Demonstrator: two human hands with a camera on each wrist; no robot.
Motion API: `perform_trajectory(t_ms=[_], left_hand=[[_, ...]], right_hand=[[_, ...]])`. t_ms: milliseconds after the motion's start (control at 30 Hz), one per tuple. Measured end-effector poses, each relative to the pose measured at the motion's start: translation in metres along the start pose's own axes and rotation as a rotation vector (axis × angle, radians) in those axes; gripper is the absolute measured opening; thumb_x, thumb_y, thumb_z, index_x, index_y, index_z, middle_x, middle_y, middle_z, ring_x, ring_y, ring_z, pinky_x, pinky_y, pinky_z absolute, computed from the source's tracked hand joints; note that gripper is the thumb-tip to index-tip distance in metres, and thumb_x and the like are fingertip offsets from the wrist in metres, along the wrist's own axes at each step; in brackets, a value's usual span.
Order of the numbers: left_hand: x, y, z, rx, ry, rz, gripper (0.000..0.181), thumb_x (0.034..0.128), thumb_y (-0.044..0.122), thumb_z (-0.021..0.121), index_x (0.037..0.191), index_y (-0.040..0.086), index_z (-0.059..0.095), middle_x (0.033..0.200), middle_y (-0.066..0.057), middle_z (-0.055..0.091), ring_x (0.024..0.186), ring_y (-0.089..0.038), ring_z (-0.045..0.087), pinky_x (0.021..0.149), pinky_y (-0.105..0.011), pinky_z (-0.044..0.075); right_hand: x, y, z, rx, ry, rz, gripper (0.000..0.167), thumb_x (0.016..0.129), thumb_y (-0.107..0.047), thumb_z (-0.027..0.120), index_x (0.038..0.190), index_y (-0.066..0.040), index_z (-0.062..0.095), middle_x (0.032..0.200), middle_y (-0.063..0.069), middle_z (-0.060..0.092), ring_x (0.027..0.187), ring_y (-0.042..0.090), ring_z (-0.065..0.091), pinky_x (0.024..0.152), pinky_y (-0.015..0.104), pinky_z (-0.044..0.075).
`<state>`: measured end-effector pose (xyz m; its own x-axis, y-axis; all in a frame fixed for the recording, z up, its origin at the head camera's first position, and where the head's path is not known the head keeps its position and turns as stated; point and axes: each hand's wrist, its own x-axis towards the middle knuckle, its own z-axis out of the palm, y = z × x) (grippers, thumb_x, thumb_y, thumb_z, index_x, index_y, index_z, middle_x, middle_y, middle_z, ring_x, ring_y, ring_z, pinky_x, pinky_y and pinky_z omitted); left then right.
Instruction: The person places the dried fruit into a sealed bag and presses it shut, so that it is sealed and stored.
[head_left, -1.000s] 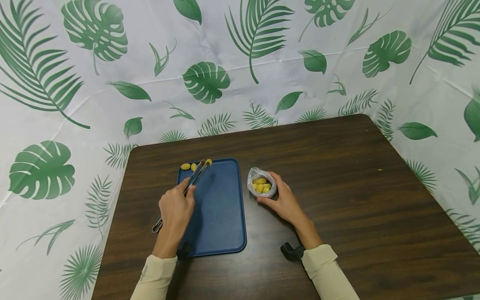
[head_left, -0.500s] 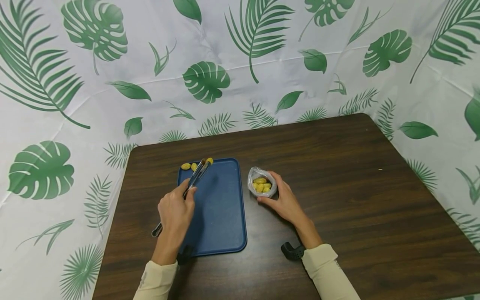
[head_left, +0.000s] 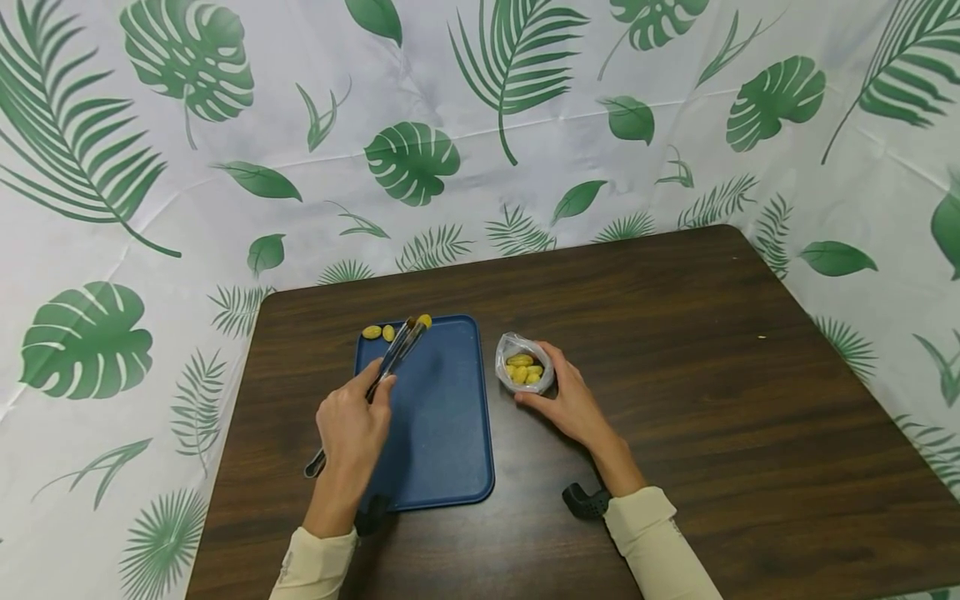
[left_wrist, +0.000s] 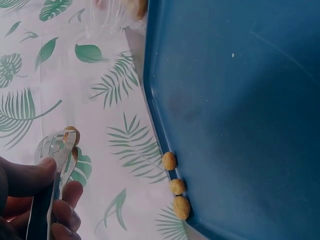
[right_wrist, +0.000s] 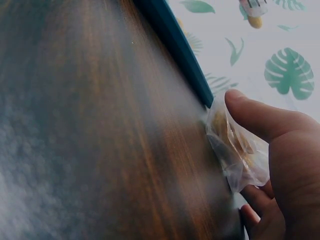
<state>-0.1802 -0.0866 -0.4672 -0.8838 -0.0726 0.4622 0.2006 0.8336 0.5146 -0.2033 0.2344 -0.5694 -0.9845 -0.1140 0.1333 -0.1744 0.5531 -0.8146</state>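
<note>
My left hand (head_left: 351, 421) grips metal tongs (head_left: 393, 357) above the far left part of a blue tray (head_left: 442, 417). Between the tong tips in the left wrist view is a small yellowish oval piece (left_wrist: 73, 134), nut-like in look. Similar oval pieces (left_wrist: 169, 161) sit along the tray's edge in that view; the head view shows two of them, the yellow pieces (head_left: 372, 332) at the far left corner. Right of the tray, a clear plastic bag (head_left: 510, 343) stands with its mouth open and several yellow pieces (head_left: 520, 375) inside. My right hand (head_left: 573, 408) holds its right side between thumb and fingers.
Everything stands on a dark wood table (head_left: 675, 350). A white cloth with green leaves (head_left: 420, 167) hangs behind and beside it. A tiny yellowish speck (head_left: 761, 337) lies toward the right. Black bands (head_left: 585, 502) are worn on the wrists.
The tongs and the yellow piece at their tips have shifted slightly right and up. My right hand and the bag stay in place.
</note>
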Motion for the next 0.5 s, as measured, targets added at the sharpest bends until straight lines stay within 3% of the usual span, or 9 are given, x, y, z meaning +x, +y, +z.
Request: perform_trajectory(t_ms=[500], left_hand=[[-0.0025, 0.0080, -0.0005, -0.030, -0.012, -0.006, 0.035, 0.0900, 0.021, 0.080, 0.121, 0.005, 0.077, 0.089, -0.018, 0.080, 0.061, -0.037, 0.070, 0.057, -0.054, 0.053]], right_hand=[[0.0000, 0.0001, -0.0002, 0.010, 0.001, 0.001, 0.092, 0.083, -0.039, 0.088, 0.157, -0.025, 0.036, 0.153, 0.008, 0.051, 0.141, 0.035, 0.048, 0.113, 0.064, 0.038]])
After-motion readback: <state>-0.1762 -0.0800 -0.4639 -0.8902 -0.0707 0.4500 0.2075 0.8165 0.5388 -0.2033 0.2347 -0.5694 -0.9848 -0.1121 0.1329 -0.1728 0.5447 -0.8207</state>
